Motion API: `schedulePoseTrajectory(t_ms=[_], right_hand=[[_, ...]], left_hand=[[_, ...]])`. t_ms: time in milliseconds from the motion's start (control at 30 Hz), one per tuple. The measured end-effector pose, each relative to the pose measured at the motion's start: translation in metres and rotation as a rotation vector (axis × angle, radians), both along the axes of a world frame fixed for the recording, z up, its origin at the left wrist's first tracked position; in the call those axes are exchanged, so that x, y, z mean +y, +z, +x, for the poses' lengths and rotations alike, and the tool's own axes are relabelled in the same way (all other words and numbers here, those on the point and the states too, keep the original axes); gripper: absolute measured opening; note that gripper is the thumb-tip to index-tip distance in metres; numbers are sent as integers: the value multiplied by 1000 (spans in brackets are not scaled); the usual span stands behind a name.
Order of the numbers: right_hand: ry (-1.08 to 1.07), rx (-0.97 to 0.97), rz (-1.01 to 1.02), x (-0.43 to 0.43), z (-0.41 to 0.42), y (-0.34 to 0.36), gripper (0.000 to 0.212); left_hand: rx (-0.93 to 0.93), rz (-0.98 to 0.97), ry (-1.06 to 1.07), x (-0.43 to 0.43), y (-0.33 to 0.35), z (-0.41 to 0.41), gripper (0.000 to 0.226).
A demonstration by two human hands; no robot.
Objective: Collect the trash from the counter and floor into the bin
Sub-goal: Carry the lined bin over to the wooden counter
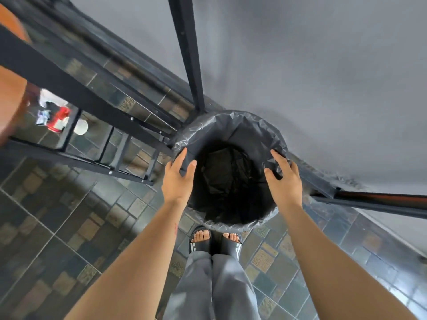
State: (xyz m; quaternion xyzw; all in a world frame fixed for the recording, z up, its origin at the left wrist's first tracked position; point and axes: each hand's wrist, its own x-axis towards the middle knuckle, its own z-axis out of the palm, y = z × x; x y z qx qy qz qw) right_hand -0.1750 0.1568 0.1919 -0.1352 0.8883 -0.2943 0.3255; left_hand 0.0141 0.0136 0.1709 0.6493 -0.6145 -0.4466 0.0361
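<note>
A round bin (231,125) lined with a black plastic bag stands on the tiled floor right in front of my feet, against a grey wall. My left hand (176,179) grips the bin's left rim, thumb inside and fingers outside. My right hand (285,179) grips the right rim the same way. The bin's inside looks dark, with only the crumpled liner showing. Far left on the floor lies trash: a red can (60,118), a white round lid or cup (80,127), a small wrapper (42,116) and crumpled white paper (49,98).
A black metal frame (97,107) of a counter or shelf runs from upper left to the bin. A black post (188,54) rises behind the bin and a dark rail (369,202) runs to the right. An orange-brown surface (11,98) sits at the left edge.
</note>
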Motion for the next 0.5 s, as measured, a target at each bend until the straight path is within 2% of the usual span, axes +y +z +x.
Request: schedulePoseTrajectory(t_ms=[233, 500], right_hand=[[24, 73, -102, 28, 30, 158, 47], [149, 117, -324, 61, 62, 271, 49]], left_hand=[[53, -65, 53, 34, 149, 31, 49], [78, -179, 93, 69, 272, 82, 52]])
